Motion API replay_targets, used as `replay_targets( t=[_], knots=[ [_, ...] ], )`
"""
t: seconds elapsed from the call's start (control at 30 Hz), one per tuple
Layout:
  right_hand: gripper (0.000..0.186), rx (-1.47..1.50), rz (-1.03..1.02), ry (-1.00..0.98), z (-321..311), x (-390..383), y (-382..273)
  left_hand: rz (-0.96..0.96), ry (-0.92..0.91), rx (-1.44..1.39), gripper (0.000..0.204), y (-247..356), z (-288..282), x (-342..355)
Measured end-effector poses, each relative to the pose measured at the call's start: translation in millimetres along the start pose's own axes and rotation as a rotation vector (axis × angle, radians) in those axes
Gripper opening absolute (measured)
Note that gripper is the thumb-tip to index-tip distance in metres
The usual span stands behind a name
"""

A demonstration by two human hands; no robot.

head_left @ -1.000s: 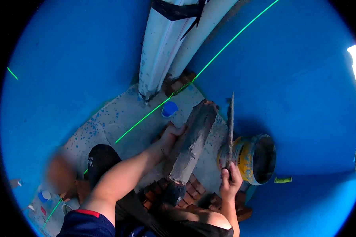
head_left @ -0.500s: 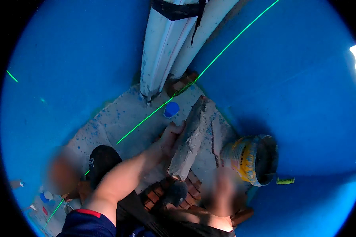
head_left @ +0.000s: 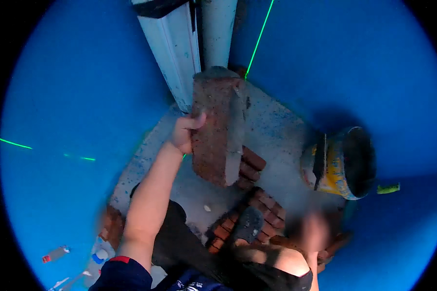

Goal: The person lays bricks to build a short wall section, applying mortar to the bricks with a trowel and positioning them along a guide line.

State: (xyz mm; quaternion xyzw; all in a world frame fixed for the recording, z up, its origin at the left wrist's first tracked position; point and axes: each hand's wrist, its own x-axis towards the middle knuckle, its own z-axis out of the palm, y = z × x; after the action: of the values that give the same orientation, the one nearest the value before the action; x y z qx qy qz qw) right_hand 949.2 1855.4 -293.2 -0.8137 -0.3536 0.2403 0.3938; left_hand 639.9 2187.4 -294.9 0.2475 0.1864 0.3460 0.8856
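Note:
My left hand (head_left: 184, 133) grips a long reddish-brown brick (head_left: 211, 131) by its left side, with the thumb lying on its face. The brick stands out in front of the pipes, its long side running away from me. Grey mortar coats its top end and right side. My right hand (head_left: 315, 233) is low on the right, beside my bent knee, and smeared by blur. Its fingers cannot be made out, nor whether anything is in them.
White pipes (head_left: 170, 53) rise in the corner between blue walls (head_left: 82, 87). A yellow-streaked bucket (head_left: 332, 167) sits at the right. Small bricks (head_left: 272, 206) lie around my shoe (head_left: 250, 225), more (head_left: 250, 167) behind the held brick. A plastic bottle (head_left: 56, 253) is lower left.
My left hand has lifted the brick farther out and turned it, so its red face shows instead of the mortared one. My right hand appears farther right. The whole view has shifted.

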Motion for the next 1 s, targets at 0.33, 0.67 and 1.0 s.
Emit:
replay_targets(
  t=[0.33,0.67,1.0],
  knots=[
    [0.04,-0.024,0.158,-0.083,-5.9,-3.8,27.6,0.076,0.417,0.908,0.062,52.8,-16.9,-20.5],
    [0.041,-0.009,0.242,-0.139,-2.4,-5.6,19.6,0.278,0.531,1.861,0.049,-9.2,-110.2,13.3],
    [0.034,-0.023,0.289,-0.085,-9.0,-24.9,30.0,0.24,0.629,2.146,0.053,-49.5,-174.2,85.8]
  ],
)
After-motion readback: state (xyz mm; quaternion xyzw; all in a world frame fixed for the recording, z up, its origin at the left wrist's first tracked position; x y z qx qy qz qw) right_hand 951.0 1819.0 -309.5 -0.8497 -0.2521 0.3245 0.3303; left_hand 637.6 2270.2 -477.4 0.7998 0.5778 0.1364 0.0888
